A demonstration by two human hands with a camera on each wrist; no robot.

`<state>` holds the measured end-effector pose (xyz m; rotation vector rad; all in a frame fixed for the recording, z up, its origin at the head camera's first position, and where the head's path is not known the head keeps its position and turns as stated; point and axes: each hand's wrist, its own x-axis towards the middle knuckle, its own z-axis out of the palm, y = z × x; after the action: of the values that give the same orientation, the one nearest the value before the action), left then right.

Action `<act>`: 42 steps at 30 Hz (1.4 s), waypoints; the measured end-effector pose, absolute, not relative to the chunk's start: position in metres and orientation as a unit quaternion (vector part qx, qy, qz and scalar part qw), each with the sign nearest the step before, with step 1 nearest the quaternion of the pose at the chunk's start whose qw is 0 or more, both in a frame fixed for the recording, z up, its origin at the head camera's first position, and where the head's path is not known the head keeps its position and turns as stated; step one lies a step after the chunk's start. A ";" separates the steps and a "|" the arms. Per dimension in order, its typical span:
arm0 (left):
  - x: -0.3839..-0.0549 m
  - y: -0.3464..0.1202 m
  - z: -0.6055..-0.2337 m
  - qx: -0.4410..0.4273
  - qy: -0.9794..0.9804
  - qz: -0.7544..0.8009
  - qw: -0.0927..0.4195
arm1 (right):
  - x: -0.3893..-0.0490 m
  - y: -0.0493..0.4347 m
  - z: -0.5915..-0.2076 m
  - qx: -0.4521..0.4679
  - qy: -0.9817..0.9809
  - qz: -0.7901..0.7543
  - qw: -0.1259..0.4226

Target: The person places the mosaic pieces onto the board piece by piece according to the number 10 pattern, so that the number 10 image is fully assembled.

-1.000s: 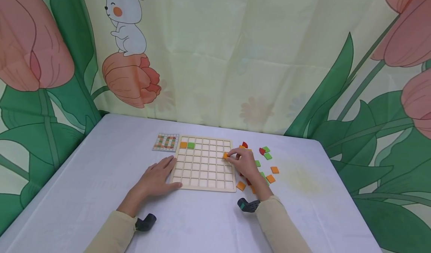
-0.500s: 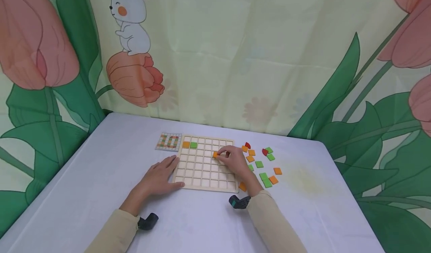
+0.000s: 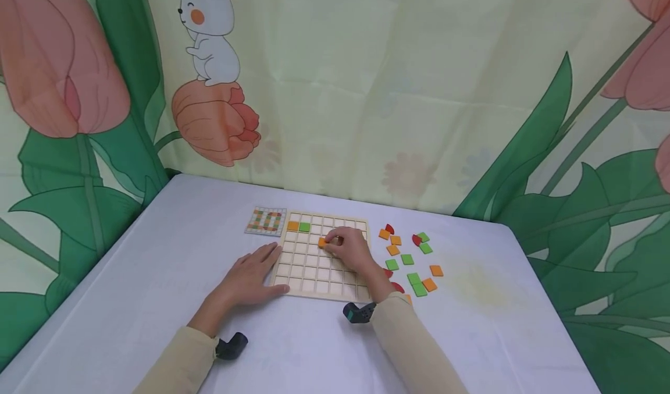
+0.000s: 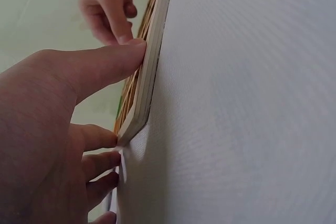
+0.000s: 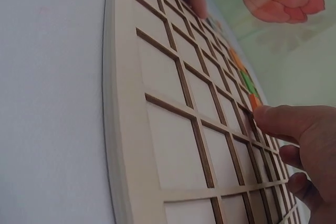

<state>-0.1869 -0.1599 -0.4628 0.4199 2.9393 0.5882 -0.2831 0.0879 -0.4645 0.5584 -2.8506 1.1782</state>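
My right hand (image 3: 353, 249) pinches an orange square tile (image 3: 321, 242) between thumb and fingers, close over the middle of a wooden grid board (image 3: 309, 270). In the right wrist view, the right hand's fingertips (image 5: 262, 113) are at the board's cells. My left hand (image 3: 248, 277) rests at the board's left side with fingers extended. The left wrist view has its thumb (image 4: 131, 55) on the board's edge (image 4: 149, 72). One orange tile (image 3: 293, 226) and one green tile (image 3: 305, 227) lie side by side in cells near the board's upper left corner.
A small pattern card (image 3: 265, 220) lies just left of the board's top. Several loose orange, green (image 3: 407, 259) and red (image 3: 416, 240) pieces are scattered right of the board on the white cloth (image 3: 471, 336). A printed curtain (image 3: 335, 91) hangs behind the table.
My right hand has moved left over the board with the orange tile, from the right-hand columns to the middle. The left hand stays at the board's edge. The head view has shifted slightly.
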 end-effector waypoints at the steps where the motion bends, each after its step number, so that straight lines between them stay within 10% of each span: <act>1: -0.187 -0.159 -0.463 0.138 0.969 0.194 0.058 | -0.283 0.086 -0.465 0.179 -0.909 0.376 0.004; 42: -0.188 -0.159 -0.465 0.136 0.973 0.180 0.051 | -0.291 0.040 -0.466 0.192 -0.922 0.336 0.017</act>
<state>-0.1875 -0.1595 -0.4651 0.4148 2.9612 0.5464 -0.2905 0.0401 -0.4657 0.5952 -2.8654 1.0447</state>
